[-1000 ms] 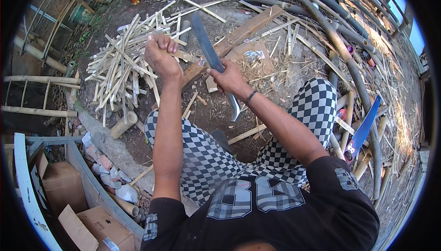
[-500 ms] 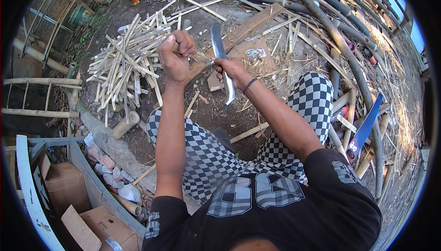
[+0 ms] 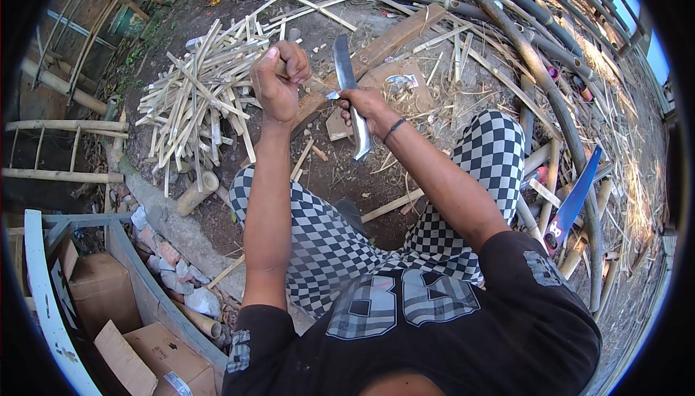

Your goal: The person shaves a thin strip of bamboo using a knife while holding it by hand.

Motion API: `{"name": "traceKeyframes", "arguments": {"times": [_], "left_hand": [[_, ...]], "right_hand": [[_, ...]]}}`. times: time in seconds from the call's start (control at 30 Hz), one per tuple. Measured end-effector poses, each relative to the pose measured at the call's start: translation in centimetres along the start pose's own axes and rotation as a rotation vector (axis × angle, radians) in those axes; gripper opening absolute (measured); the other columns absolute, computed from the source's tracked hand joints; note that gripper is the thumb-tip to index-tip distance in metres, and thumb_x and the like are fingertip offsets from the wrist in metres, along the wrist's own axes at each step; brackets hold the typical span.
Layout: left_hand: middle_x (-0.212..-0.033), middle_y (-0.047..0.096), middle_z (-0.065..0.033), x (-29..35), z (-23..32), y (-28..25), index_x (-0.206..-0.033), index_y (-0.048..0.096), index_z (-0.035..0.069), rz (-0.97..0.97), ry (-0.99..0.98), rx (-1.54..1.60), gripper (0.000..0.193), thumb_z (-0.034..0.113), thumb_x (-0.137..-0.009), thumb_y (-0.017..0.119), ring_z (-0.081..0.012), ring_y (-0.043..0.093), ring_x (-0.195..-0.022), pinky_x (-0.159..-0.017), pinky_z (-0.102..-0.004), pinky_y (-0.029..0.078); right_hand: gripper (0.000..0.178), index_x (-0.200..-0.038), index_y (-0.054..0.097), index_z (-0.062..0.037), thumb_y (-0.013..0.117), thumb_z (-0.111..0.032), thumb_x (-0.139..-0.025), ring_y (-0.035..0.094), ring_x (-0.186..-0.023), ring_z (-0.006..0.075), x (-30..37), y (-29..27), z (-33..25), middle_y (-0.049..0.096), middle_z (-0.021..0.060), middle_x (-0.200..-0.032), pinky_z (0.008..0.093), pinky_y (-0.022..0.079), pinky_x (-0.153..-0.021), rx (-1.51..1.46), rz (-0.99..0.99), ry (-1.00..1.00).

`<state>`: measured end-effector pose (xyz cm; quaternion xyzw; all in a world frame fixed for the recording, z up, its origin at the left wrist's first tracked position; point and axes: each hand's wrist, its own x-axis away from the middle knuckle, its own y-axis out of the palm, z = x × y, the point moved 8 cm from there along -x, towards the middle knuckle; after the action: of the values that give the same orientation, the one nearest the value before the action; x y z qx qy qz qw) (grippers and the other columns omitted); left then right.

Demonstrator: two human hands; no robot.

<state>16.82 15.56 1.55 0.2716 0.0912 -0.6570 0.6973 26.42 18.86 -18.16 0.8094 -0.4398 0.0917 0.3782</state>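
My right hand point(image 3: 368, 106) is wrapped round the middle of a machete point(image 3: 344, 63). Its broad dark blade points away from me, and a shiny metal end sticks out below the fist toward my lap. To the left, my raised left hand point(image 3: 281, 81) is closed round a thin bamboo strip point(image 3: 318, 87). The strip's pale end reaches the machete beside my right fingers; the rest is mostly hidden by my left fist. Just beyond both hands, a long squared wooden beam point(image 3: 391, 43) lies slantwise on the ground.
A heap of split bamboo strips point(image 3: 192, 99) lies at the left. Flattened cardboard point(image 3: 413, 85) and shavings are beyond my right hand. A blue-bladed saw point(image 3: 579, 190) rests at the right beside long bamboo poles point(image 3: 539, 70). Cardboard boxes point(image 3: 108, 291) stand lower left.
Both hands keep their holds. My left hand has shifted very slightly to the right, and the machete's lower end has tipped slightly left. Little else differs.
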Motion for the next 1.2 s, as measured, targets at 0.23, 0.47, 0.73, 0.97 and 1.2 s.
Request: {"name": "traceKeyframes", "arguments": {"times": [0.23, 0.47, 0.73, 0.97, 1.2], "left_hand": [[-0.062, 0.033, -0.0027, -0.2, -0.1, 0.1, -0.069, 0.036, 0.006, 0.061, 0.011, -0.036, 0.038, 0.031, -0.098, 0.033, -0.0121, 0.031, -0.055, -0.052, -0.0285, 0.026], [-0.064, 0.035, -0.0017, -0.2, 0.2, 0.0, -0.070, 0.037, 0.006, 0.153, 0.035, -0.120, 0.041, 0.033, -0.101, 0.033, -0.0109, 0.031, -0.057, -0.054, -0.0280, 0.028], [-0.065, 0.037, -0.0021, -0.1, 0.4, 0.7, -0.071, 0.038, 0.006, 0.117, 0.044, -0.168, 0.043, 0.034, -0.102, 0.034, -0.0105, 0.033, -0.057, -0.054, -0.0275, 0.029], [-0.064, 0.037, -0.0023, -0.4, 0.3, -0.5, -0.070, 0.038, 0.006, 0.155, 0.041, -0.153, 0.043, 0.035, -0.102, 0.034, -0.0106, 0.033, -0.056, -0.053, -0.0274, 0.029], [-0.064, 0.036, -0.0027, -0.5, 0.7, -1.6, -0.069, 0.037, 0.006, 0.170, 0.027, -0.123, 0.042, 0.034, -0.100, 0.034, -0.0111, 0.032, -0.056, -0.053, -0.0274, 0.029]], "right_hand": [[0.009, -0.092, 0.051, -0.0040, 0.053, -0.011, -0.097, 0.050, -0.048, 0.0122, -0.2, -0.3, 0.0, 0.048, -0.0010, -0.062, 0.0287, 0.045, -0.040, 0.013, 0.004, 0.001], [0.008, -0.092, 0.052, -0.0042, 0.055, -0.011, -0.096, 0.050, -0.048, 0.0125, 0.1, -0.2, -0.2, 0.049, -0.0008, -0.062, 0.0293, 0.045, -0.040, 0.025, 0.015, -0.013], [0.013, -0.097, 0.054, 0.0013, 0.058, -0.010, -0.093, 0.053, -0.048, 0.0117, 0.9, -0.3, -1.1, 0.054, 0.0025, -0.066, 0.0280, 0.044, -0.038, 0.064, 0.037, -0.085], [0.015, -0.092, 0.057, 0.0036, 0.060, -0.011, -0.092, 0.052, -0.046, 0.0131, 1.1, -0.7, -0.7, 0.056, 0.0046, -0.065, 0.0296, 0.045, -0.038, 0.124, 0.061, -0.092], [0.015, -0.089, 0.055, 0.0025, 0.061, -0.011, -0.091, 0.052, -0.045, 0.0138, 0.6, -1.8, -0.1, 0.053, 0.0033, -0.062, 0.0301, 0.045, -0.037, 0.196, 0.067, -0.092]]}}
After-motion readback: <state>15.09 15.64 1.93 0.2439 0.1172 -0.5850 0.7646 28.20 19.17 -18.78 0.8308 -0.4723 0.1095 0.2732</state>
